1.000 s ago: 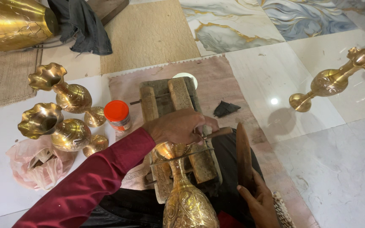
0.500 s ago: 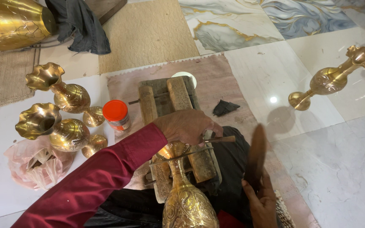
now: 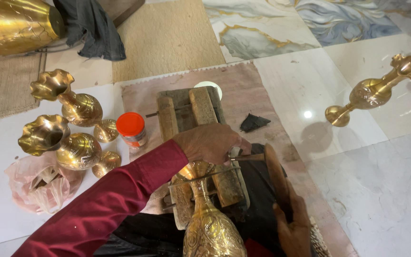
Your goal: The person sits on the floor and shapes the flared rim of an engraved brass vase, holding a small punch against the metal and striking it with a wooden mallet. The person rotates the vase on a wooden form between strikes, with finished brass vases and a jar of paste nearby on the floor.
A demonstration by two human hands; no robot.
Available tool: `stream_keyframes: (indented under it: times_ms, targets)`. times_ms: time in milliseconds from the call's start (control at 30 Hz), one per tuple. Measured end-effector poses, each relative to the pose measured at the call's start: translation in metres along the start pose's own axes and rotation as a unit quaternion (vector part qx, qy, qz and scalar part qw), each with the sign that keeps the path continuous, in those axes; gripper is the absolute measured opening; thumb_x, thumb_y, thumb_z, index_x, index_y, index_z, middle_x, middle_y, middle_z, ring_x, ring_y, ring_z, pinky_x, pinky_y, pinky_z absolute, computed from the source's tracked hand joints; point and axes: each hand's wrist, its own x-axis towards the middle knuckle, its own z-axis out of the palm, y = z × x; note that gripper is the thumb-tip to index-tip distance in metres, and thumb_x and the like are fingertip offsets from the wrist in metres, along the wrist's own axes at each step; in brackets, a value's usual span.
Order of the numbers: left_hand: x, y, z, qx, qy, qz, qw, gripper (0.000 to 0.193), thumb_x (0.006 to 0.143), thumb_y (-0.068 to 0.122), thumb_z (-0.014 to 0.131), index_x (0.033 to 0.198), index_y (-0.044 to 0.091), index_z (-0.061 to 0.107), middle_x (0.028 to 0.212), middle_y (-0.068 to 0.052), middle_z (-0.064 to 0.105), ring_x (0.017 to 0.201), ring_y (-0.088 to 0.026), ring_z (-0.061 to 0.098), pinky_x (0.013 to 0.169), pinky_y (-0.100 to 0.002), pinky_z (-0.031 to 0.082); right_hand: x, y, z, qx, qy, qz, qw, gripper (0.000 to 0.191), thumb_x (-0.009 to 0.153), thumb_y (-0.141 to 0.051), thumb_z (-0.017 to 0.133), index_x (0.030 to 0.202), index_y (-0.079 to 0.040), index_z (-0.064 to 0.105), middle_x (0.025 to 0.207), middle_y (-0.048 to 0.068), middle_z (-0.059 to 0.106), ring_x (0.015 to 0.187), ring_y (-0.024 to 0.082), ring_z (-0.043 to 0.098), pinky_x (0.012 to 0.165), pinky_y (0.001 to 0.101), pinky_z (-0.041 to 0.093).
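Head view: our left hand [image 3: 210, 143] grips a thin chisel [image 3: 246, 157] at the brass vase [image 3: 210, 223] mouth, which lies on the wooden block [image 3: 200, 109] for support; our right hand [image 3: 293, 226] clasps a wooden mallet [image 3: 276, 173].

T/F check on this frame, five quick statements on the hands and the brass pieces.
1. The left hand holds a thin metal tool against the engraved brass vase. True.
2. The right hand is empty. False: it grips a wooden mallet.
3. The jar has a blue lid. False: the lid is orange-red.
4. Two brass vases lie left of the jar. True.
5. The lone brass vase at right stands upright. False: it lies on its side.
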Motion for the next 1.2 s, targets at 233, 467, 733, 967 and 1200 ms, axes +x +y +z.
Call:
stream_keyframes:
  times_ms: [233, 467, 733, 967, 1200]
  targets:
    - [-0.009, -0.002, -0.003, -0.037, 0.059, 0.039, 0.997, 0.051, 0.077, 0.014, 0.084, 0.124, 0.015, 0.067, 0.085, -0.013, 0.076, 0.081, -0.027, 0.075, 0.079, -0.043, 0.056, 0.007, 0.001, -0.009, 0.053, -0.021, -0.03, 0.998, 0.067, 0.087, 0.003, 0.065, 0.151, -0.006, 0.047, 0.143, 0.015, 0.058, 0.135, 0.024, 0.054, 0.108, 0.0335, 0.042]
    - [-0.027, -0.001, -0.01, -0.084, 0.029, -0.009, 0.996, 0.05, 0.084, 0.014, 0.077, 0.132, 0.017, 0.063, 0.081, -0.013, 0.077, 0.08, -0.024, 0.078, 0.076, -0.042, 0.055, 0.014, -0.003, -0.008, 0.207, -0.041, 0.107, 0.972, 0.071, 0.089, 0.003, 0.062, 0.155, -0.008, 0.04, 0.149, 0.012, 0.055, 0.138, 0.022, 0.051, 0.11, 0.0344, 0.039]
    - [-0.033, 0.0, -0.014, -0.102, 0.036, -0.007, 0.994, 0.05, 0.087, 0.013, 0.074, 0.135, 0.018, 0.061, 0.081, -0.013, 0.079, 0.081, -0.021, 0.079, 0.077, -0.04, 0.057, 0.014, -0.017, -0.005, 0.278, 0.016, 0.069, 0.958, 0.068, 0.091, 0.001, 0.061, 0.155, -0.008, 0.039, 0.132, 0.013, 0.06, 0.122, 0.022, 0.059, 0.102, 0.0342, 0.046]
    - [-0.034, -0.004, -0.009, -0.104, 0.07, 0.028, 0.992, 0.049, 0.086, 0.013, 0.075, 0.133, 0.016, 0.062, 0.086, -0.012, 0.079, 0.081, -0.022, 0.079, 0.077, -0.04, 0.057, 0.022, -0.026, -0.015, 0.105, 0.001, -0.043, 0.994, 0.049, 0.095, 0.002, 0.06, 0.143, -0.001, 0.05, 0.126, 0.014, 0.062, 0.118, 0.021, 0.06, 0.099, 0.0328, 0.048]
    - [-0.036, -0.005, -0.006, -0.101, 0.079, -0.004, 0.992, 0.049, 0.086, 0.012, 0.077, 0.132, 0.018, 0.063, 0.085, -0.012, 0.078, 0.079, -0.023, 0.077, 0.074, -0.042, 0.057, 0.034, -0.032, -0.033, -0.123, -0.052, -0.009, 0.991, 0.065, 0.092, -0.001, 0.064, 0.155, -0.015, 0.052, 0.122, 0.013, 0.064, 0.109, 0.023, 0.063, 0.09, 0.0338, 0.052]
